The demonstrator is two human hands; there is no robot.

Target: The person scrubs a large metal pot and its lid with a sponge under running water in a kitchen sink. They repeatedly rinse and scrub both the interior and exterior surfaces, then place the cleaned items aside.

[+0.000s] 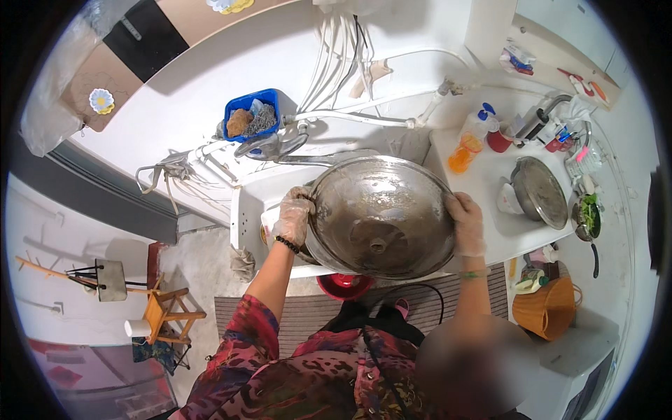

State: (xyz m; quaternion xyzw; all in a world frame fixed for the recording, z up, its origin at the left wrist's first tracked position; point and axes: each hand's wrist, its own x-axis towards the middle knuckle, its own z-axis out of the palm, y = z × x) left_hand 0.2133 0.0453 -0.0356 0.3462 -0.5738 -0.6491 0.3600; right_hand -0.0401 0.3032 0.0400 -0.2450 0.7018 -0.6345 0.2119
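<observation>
A large metal wok lid point(388, 210), dull and stained with a round fitting near its middle, is held up over a white sink point(242, 197). My left hand point(294, 215), in a clear plastic glove, grips its left edge. On the opposite edge is my right hand point(467, 223), also gloved, with the fingers at the rim. The lid covers much of the basin, so most of what lies inside is hidden. Behind it, a tap point(273, 148) is mounted on the wall, its spout reaching rightward.
A blue basket point(252, 93) with scouring pads hangs by the tap. On the right counter point(467, 191) stand an orange soap bottle point(465, 152) and a metal pot point(539, 191). Below are a red basin point(344, 287), a striped mat point(294, 320) and an orange basket point(546, 310).
</observation>
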